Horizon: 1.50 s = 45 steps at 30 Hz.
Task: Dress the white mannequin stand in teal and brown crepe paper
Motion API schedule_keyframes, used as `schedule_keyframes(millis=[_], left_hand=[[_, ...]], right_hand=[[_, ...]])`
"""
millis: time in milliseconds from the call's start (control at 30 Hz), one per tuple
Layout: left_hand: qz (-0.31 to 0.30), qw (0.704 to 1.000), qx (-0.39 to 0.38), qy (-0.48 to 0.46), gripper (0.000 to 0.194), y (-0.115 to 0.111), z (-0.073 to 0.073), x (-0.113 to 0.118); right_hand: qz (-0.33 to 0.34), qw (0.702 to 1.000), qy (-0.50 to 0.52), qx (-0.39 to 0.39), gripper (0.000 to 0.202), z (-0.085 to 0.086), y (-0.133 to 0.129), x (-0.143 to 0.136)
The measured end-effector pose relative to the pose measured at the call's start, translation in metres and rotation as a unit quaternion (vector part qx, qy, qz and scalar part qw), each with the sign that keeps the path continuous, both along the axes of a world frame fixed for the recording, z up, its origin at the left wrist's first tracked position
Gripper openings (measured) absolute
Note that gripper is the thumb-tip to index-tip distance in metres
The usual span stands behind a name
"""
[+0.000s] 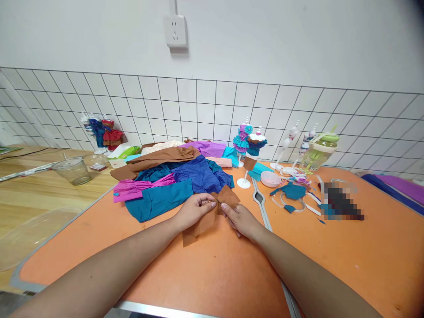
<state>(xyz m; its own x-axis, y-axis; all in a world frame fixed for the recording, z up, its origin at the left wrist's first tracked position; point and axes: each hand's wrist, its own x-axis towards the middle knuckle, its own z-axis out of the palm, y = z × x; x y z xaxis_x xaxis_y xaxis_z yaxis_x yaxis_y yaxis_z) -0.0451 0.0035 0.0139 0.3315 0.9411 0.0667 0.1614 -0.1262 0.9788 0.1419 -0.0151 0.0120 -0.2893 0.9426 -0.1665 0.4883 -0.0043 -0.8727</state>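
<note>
My left hand [198,210] pinches the upper edge of a piece of brown fabric [202,227] near the middle of the orange table [185,282]. Close beside it on the right, my right hand [241,219] is closed on the same brown fabric, thumb and forefinger together. The fabric is bunched between the two hands and hangs down below them on the left. Something thin and dark shows between the fingertips, too small to make out. Behind my hands lies a heap of cloth, with blue [195,174], teal [159,201], pink [132,189] and brown [159,162] pieces.
Small dressed stands [251,159] rise behind the hands. To their right are a pink bowl [270,179], a green-lidded bottle [319,150] and teal scraps [293,191]. A glass cup [74,171] stands on the wooden table [43,194] at left. A metal seam [261,203] crosses the orange table.
</note>
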Motion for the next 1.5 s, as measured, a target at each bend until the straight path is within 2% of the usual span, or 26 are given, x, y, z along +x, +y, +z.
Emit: schedule_keyframes(millis=[167,367,633,833,1000,1167,1300,1367,1500], left_hand=[[-0.003,1.000,-0.008,-0.009,0.038,0.000,-0.001,-0.001],[-0.015,1.000,-0.017,-0.021,0.037,0.000,-0.002,-0.002],[-0.023,1.000,-0.014,0.008,0.036,-0.001,-0.002,-0.002],[0.005,1.000,-0.002,0.030,0.036,-0.001,0.001,-0.003],[-0.012,0.999,0.004,0.037,0.034,-0.002,0.000,-0.003],[-0.029,0.998,0.012,0.055,0.036,-0.002,0.001,-0.003],[-0.019,0.998,0.002,0.067,0.037,0.000,-0.002,-0.003],[-0.002,0.998,0.000,0.063,0.037,0.002,-0.005,-0.003],[0.045,0.999,-0.015,-0.009,0.034,0.007,-0.007,-0.004]], right_hand=[[0.000,1.000,-0.001,0.012,0.058,0.001,0.000,0.002],[0.018,1.000,0.023,-0.003,0.052,-0.006,0.004,0.003],[0.017,0.999,0.047,-0.010,0.043,-0.006,0.002,0.003],[0.029,0.998,0.062,-0.013,0.040,-0.008,0.003,0.003],[0.034,0.998,0.057,-0.003,0.042,-0.008,0.002,0.003],[0.030,0.999,-0.006,0.016,0.048,-0.007,0.002,0.003],[0.007,0.993,-0.099,0.057,0.051,-0.004,0.006,0.006],[-0.019,0.982,-0.162,0.093,0.045,-0.003,0.008,0.009],[-0.061,0.943,-0.293,0.146,0.028,-0.001,0.009,0.016]])
